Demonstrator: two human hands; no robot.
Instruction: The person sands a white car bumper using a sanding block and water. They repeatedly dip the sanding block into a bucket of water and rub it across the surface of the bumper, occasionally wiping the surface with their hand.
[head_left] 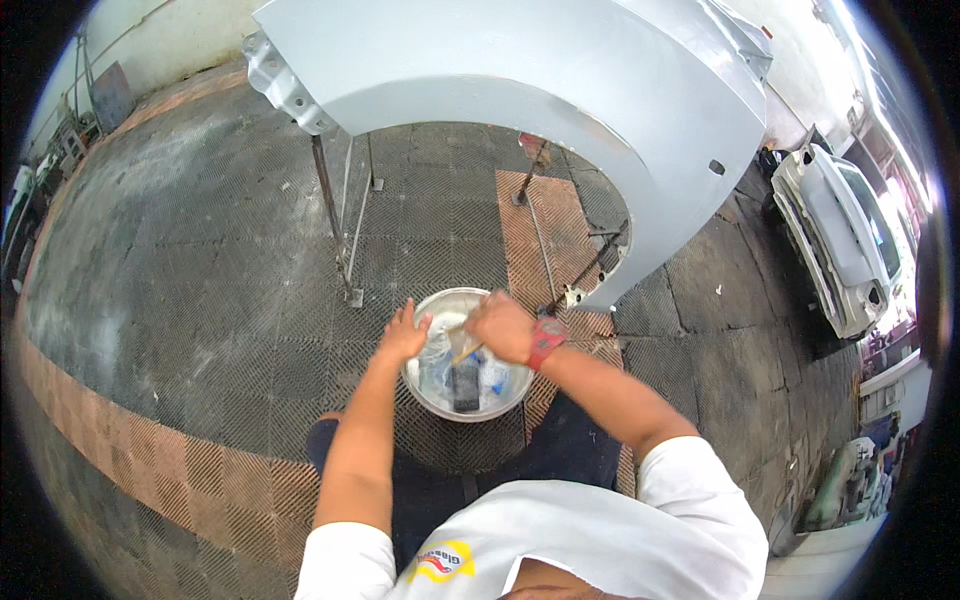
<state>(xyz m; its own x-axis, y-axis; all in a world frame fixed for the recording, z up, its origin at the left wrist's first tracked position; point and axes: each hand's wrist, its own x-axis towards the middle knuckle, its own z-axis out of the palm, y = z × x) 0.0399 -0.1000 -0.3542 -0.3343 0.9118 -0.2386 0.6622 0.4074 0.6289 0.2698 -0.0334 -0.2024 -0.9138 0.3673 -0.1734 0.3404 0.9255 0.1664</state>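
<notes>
In front of my legs is a round white bucket holding cloudy, whitish water. My left hand is at its left rim, fingers spread and holding nothing. Over the far right part of the bucket, my right hand is closed, with a red band at its wrist. A thin tan strip shows just below those fingers; whether they grip it is unclear. Inside the bucket lie a dark rectangular block and a blue and white piece, partly covered by suds or clear film.
A light grey car fender stands on a metal stand beyond the bucket, its wheel arch facing me. A pale car body part lies at the right. Textured black and reddish mats cover the floor.
</notes>
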